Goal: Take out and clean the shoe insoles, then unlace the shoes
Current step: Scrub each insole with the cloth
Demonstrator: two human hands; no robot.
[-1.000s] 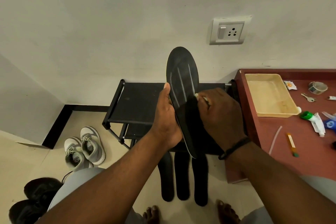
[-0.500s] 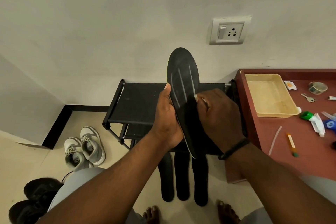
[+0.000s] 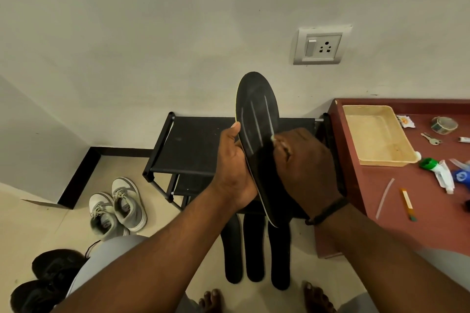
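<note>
My left hand (image 3: 234,168) grips a black insole (image 3: 254,107) by its left edge and holds it upright in front of me, grey streaks on its face. My right hand (image 3: 302,168) presses a dark cloth (image 3: 265,168) against the insole's lower half, fingers curled over it. Three more black insoles (image 3: 254,249) lean side by side against the rack, down on the floor. A pair of grey-and-white laced sneakers (image 3: 119,206) stands on the floor at left. A pair of black shoes (image 3: 48,279) sits at the bottom left corner.
A black shoe rack (image 3: 193,145) stands against the wall behind my hands. At right is a red-brown table (image 3: 407,216) with a cream tray (image 3: 373,134), keys, tape and tubes. My bare feet are at the bottom edge.
The insole and both hands sit a touch lower than a second ago. Both grips are the same, with the right hand still on the insole's face.
</note>
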